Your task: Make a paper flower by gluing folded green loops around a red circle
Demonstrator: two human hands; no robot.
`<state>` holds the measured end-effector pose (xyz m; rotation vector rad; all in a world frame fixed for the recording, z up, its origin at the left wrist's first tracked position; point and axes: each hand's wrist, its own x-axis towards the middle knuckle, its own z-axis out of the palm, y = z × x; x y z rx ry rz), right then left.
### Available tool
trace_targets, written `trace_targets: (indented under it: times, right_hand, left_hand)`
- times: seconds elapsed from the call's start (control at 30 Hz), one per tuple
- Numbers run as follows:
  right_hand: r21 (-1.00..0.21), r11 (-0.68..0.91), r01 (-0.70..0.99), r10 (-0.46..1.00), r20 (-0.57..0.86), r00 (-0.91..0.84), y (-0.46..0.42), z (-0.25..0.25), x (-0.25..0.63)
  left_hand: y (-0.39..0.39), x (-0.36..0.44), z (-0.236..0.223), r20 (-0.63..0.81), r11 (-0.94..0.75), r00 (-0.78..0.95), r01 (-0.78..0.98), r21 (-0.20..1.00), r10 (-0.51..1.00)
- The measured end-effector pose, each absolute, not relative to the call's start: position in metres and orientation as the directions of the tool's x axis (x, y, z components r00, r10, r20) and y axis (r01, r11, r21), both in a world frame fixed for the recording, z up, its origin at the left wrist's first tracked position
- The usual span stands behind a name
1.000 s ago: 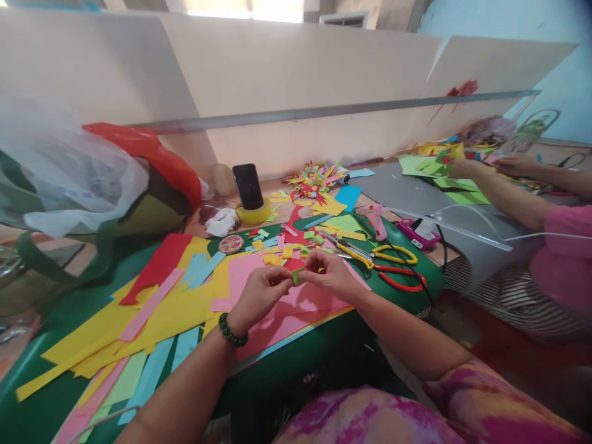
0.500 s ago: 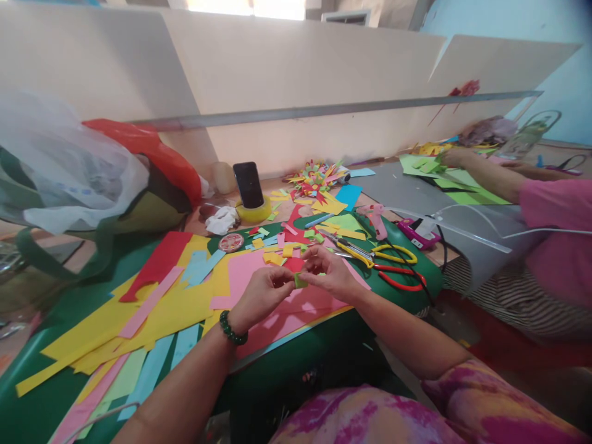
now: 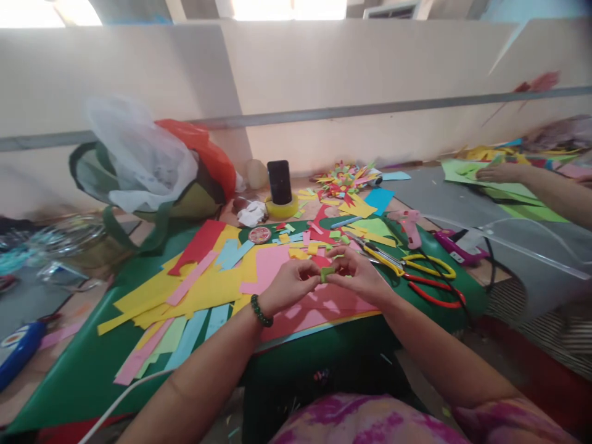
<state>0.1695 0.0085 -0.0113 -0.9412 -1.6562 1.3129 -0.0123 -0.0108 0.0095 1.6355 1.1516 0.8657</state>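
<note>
Between my two hands is a small green paper piece (image 3: 327, 273), pinched from both sides. My left hand (image 3: 296, 282), with a dark green bead bracelet (image 3: 261, 311) at the wrist, grips its left edge between thumb and forefinger. On the other side my right hand (image 3: 356, 274) closes thumb and fingertips on it. Below both hands lies a stack of pink paper (image 3: 300, 314). Small yellow and green scraps (image 3: 312, 248) are scattered just beyond the fingers. Yellow-handled scissors (image 3: 386, 258) and red-handled pliers (image 3: 437, 293) rest right of my right hand.
Yellow sheets (image 3: 203, 290) and coloured strips spread to the left. Behind stand a phone (image 3: 279, 182) on a yellow tape roll (image 3: 282, 208) and a spiky paper ball (image 3: 346, 180). A pink glue gun (image 3: 409, 227) lies right. A co-worker's hand (image 3: 502, 172) touches green paper at far right.
My view has swung left, so everything sits further right in the picture. Both hands keep hold of the green paper piece, which looks slightly turned. The co-worker's hand has shifted over the green paper.
</note>
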Motion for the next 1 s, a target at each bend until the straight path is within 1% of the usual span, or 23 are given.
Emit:
trace_targets:
  times: [0.1,0.17,0.23,0.33,0.4,0.47,0.53,0.57,0.6,0.67,0.7,0.73,0.77,0.8,0.87,0.93,0.97,1.0]
  right_hand:
    - [-0.98,0.199,0.027,0.922,0.178,-0.345,0.005,-0.003,0.183]
    - [-0.968,0.251,0.023,0.943,0.239,-0.231,0.0,0.001,0.197]
    - [-0.948,0.311,0.06,0.948,0.306,-0.085,-0.004,0.001,0.212]
    - [-0.922,0.339,0.185,0.935,0.352,0.042,-0.006,-0.006,0.229]
    - [-0.887,0.342,0.31,0.926,0.374,0.05,-0.005,-0.011,0.231]
    - [-0.824,0.368,0.431,0.91,0.415,0.017,-0.004,-0.013,0.228]
    - [-0.756,0.417,0.504,0.888,0.458,-0.048,-0.003,-0.012,0.22]
    - [-0.728,0.441,0.524,0.877,0.475,-0.079,-0.003,-0.011,0.215]
    - [-0.704,0.462,0.538,0.866,0.489,-0.104,-0.003,-0.01,0.211]
    - [-0.667,0.488,0.563,0.852,0.505,-0.141,-0.002,-0.009,0.205]
    - [-0.654,0.494,0.572,0.848,0.509,-0.151,-0.002,-0.009,0.204]
    - [-0.648,0.499,0.576,0.845,0.51,-0.158,-0.002,-0.009,0.203]
    - [-0.647,0.501,0.574,0.845,0.511,-0.162,-0.001,-0.01,0.204]
    - [-0.653,0.5,0.569,0.846,0.509,-0.159,0.0,-0.01,0.205]
    - [-0.672,0.489,0.556,0.851,0.506,-0.137,0.002,-0.012,0.208]
    - [-0.685,0.48,0.548,0.855,0.505,-0.118,0.004,-0.014,0.209]
    - [-0.684,0.485,0.545,0.853,0.508,-0.122,0.006,-0.015,0.207]
    - [-0.677,0.495,0.545,0.848,0.513,-0.134,0.008,-0.017,0.205]
  left_hand:
    - [-0.008,-0.019,0.014,0.021,-0.077,0.26,0.206,0.976,0.965]
    - [-0.005,-0.031,0.022,0.047,-0.075,0.176,0.16,0.984,0.983]
    - [-0.002,-0.05,0.032,0.097,-0.1,0.026,0.145,0.984,0.995]
    - [0.004,-0.081,0.046,0.153,-0.139,-0.267,0.07,0.988,0.951]
    - [0.007,-0.097,0.051,0.171,-0.199,-0.421,-0.024,0.98,0.891]
    - [0.01,-0.107,0.052,0.16,-0.242,-0.513,-0.097,0.965,0.843]
    - [0.013,-0.112,0.052,0.14,-0.244,-0.557,-0.117,0.963,0.819]
    - [0.014,-0.114,0.051,0.136,-0.226,-0.56,-0.093,0.97,0.817]
    - [0.014,-0.115,0.05,0.139,-0.191,-0.542,-0.04,0.981,0.829]
    - [0.013,-0.118,0.049,0.147,-0.088,-0.418,0.158,0.984,0.896]
    - [0.011,-0.12,0.047,0.13,-0.035,-0.316,0.29,0.956,0.94]
    - [0.009,-0.123,0.045,0.093,0.007,-0.213,0.428,0.904,0.973]
    - [0.007,-0.126,0.043,0.042,0.036,-0.126,0.558,0.829,0.991]
    - [0.004,-0.129,0.04,-0.013,0.061,-0.077,0.671,0.739,0.997]
    - [-0.001,-0.134,0.033,-0.077,0.121,-0.095,0.847,0.518,0.992]
    - [-0.004,-0.139,0.028,-0.171,0.136,-0.089,0.949,0.285,0.981]
    - [-0.006,-0.14,0.025,-0.222,0.129,-0.081,0.97,0.208,0.972]
    - [-0.007,-0.141,0.024,-0.272,0.119,-0.069,0.977,0.175,0.96]
